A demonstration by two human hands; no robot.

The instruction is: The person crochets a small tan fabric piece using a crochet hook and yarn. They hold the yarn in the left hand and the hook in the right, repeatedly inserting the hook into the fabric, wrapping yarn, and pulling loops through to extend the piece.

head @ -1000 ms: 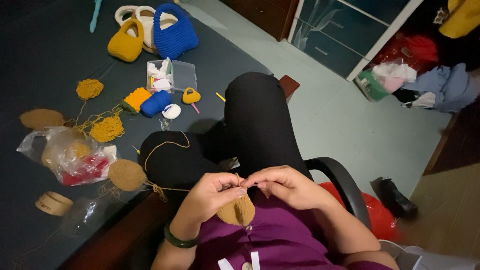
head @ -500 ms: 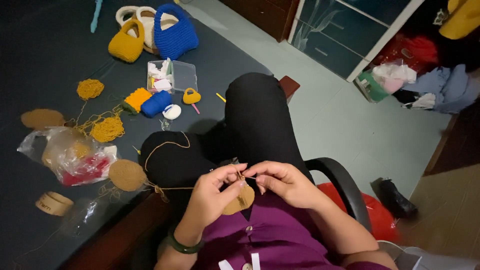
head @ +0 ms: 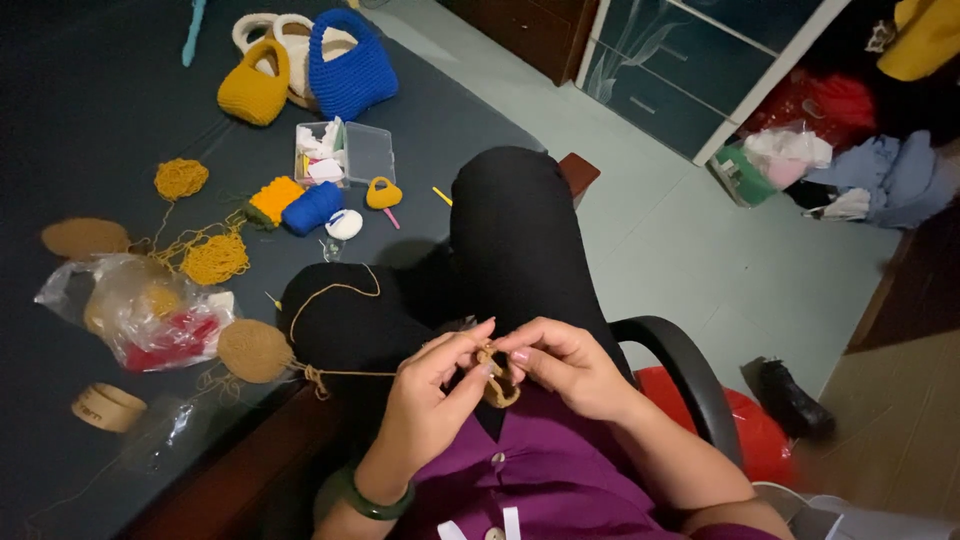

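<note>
My left hand (head: 432, 392) and my right hand (head: 563, 363) meet over my lap, both pinching a small tan crochet piece (head: 497, 377). A tan yarn strand (head: 345, 374) runs left from the piece to a flat tan crochet disc (head: 254, 350) at the table's edge. A green bangle (head: 358, 494) circles my left wrist. My black-trousered knee (head: 505, 215) rises toward the table.
On the dark table (head: 90, 110) lie a blue crochet bag (head: 348, 68), a yellow crochet bag (head: 254, 88), a clear plastic box (head: 343, 153), yellow yarn tangles (head: 213, 258), a plastic bag of yarn (head: 140, 310) and a tape roll (head: 106, 406). A black chair arm (head: 680, 370) curves at right.
The tan piece has turned and folded smaller between my fingers. My left hand has shifted slightly right and up; the yarn strand stays taut.
</note>
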